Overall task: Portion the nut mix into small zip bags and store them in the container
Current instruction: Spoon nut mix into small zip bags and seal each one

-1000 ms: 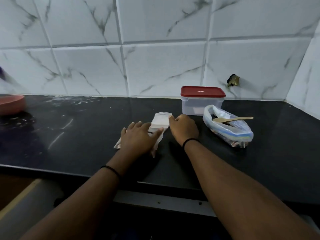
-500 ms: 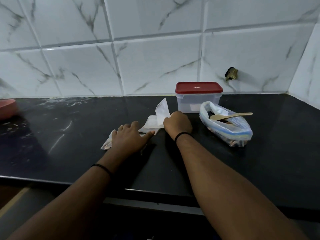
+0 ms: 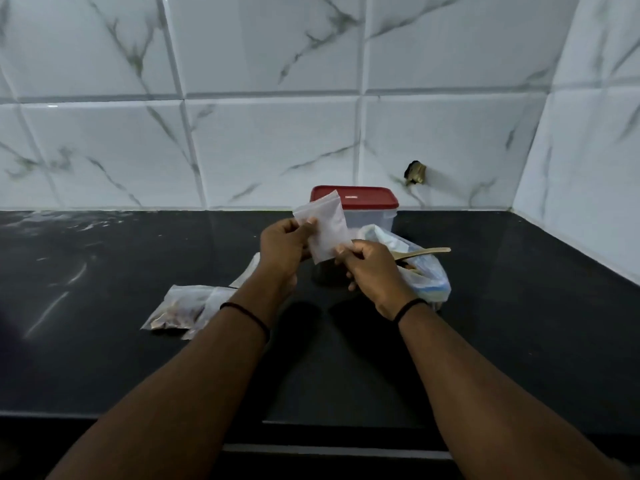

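Head view: left hand [image 3: 282, 245] pinches the upper left edge of an empty small bag [image 3: 323, 228], right hand [image 3: 369, 268] pinches its lower right corner, held above the counter [image 3: 519, 323] before the lidded container [image 3: 367, 209]. Judgement: shift both grips to the zip lips, part them, then spoon from the big nut bag [image 3: 412, 268], just right of the right grip.

One container [image 3: 367, 216], one big nut bag [image 3: 415, 271], one spoon [image 3: 426, 252], three small zip bags [image 3: 325, 230] (one held)

Container [image 3: 370, 216] behind nut bag [image 3: 415, 271]; filled bags [image 3: 180, 308] left, on counter [image 3: 104, 358].
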A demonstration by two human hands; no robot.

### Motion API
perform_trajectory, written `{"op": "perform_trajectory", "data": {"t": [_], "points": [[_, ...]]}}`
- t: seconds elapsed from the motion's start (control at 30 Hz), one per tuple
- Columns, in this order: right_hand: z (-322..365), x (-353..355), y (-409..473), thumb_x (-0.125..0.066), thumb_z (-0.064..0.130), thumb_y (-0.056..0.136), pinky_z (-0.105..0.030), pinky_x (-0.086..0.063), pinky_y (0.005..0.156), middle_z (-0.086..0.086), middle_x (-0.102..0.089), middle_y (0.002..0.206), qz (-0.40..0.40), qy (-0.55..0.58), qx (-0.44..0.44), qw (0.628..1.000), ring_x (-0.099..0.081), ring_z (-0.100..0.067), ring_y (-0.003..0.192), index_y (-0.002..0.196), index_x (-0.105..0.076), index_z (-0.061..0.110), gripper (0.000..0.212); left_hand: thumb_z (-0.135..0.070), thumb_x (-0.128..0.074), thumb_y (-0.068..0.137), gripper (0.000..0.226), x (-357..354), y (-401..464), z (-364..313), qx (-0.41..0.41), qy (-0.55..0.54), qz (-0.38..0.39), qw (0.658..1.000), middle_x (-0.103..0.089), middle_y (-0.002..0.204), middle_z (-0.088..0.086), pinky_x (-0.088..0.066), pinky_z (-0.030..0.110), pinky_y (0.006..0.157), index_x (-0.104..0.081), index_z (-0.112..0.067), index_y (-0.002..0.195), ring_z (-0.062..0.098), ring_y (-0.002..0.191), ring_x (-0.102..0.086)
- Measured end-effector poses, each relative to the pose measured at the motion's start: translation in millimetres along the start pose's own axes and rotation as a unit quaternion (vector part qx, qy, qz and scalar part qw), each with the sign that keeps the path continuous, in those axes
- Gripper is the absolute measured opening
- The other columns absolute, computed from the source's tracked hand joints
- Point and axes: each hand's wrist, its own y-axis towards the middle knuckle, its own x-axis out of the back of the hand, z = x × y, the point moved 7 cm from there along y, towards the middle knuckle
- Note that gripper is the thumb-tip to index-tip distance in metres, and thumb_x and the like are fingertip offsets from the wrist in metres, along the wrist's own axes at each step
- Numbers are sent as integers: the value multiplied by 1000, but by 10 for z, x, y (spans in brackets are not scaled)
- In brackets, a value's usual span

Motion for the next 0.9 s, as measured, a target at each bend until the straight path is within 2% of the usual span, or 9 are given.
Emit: {"op": "perform_trajectory", "data": {"t": [0.07,0.27,0.37,0.47,0.53,0.6,0.7,0.8,0.9], "points": [[68,42,27,-66,38,92,-40,-58,73,0,-72,93,-40,-80,40,995,-67,-19,83,105,-68,16,26,-14,-67,94,13,-60,26,22,-22,18,-2,1000,-71,89,17,-59,37,68,-68,-2,91,31,83,-69],[352,176,83,-64,43,93,-32,-51,84,-2,-71,110,-154,-141,110,972,-65,-20,102,126,-59,20,41,-6,-63,95,7,-37,108,-37,-127,140,66,980,-70,85,8,-49,23,63,-68,-9,91,12,70,-62],[418,207,91,-63,45,92,-39,-52,84,3,-71,97,-177,-201,157,951,-65,-22,97,120,-62,27,33,-8,-66,94,10,-7,172,-46,-147,183,97,967,-69,82,4,-48,22,62,-69,-16,88,9,68,-60],[488,274,66,-66,41,90,-36,-41,87,9,-70,97,-214,-256,188,924,-59,-21,102,105,-66,28,20,-7,-65,94,10,-18,174,-45,-146,194,126,962,-69,84,1,-47,16,61,-70,-15,92,1,66,-58],[492,302,55,-69,32,88,-38,-49,83,11,-69,90,-204,-208,206,934,-60,-17,93,93,-67,23,10,-9,-68,92,7,-24,169,-14,-139,202,126,961,-70,87,2,-51,18,66,-70,-14,96,1,71,-63],[472,292,24,-71,24,88,-36,-54,74,10,-68,84,-189,-155,207,947,-62,-11,80,87,-66,17,8,-24,-75,88,19,39,201,7,-151,254,56,954,-69,97,5,-55,30,71,-67,-17,103,14,84,-65],[424,263,-37,-72,20,89,-19,-50,66,10,-65,80,-201,-136,185,952,-62,-7,75,86,-67,15,8,-44,-74,86,30,131,135,-13,-130,226,-46,964,-65,82,3,-50,32,58,-62,-17,90,15,68,-60],[407,172,-98,-74,18,87,-12,-44,61,10,-64,76,-196,-139,183,953,-61,-6,71,84,-64,15,11,-46,-62,95,40,-1,32,62,-53,148,17,987,-60,68,6,-42,24,47,-63,-7,85,14,54,-54],[415,51,-124,-75,12,85,-15,-48,61,9,-64,76,-161,-149,190,957,-61,-5,68,83,-63,14,12,-32,-61,98,30,-72,-29,50,-62,147,46,986,-60,66,6,-41,23,44,-62,-10,78,14,51,-53]]}}
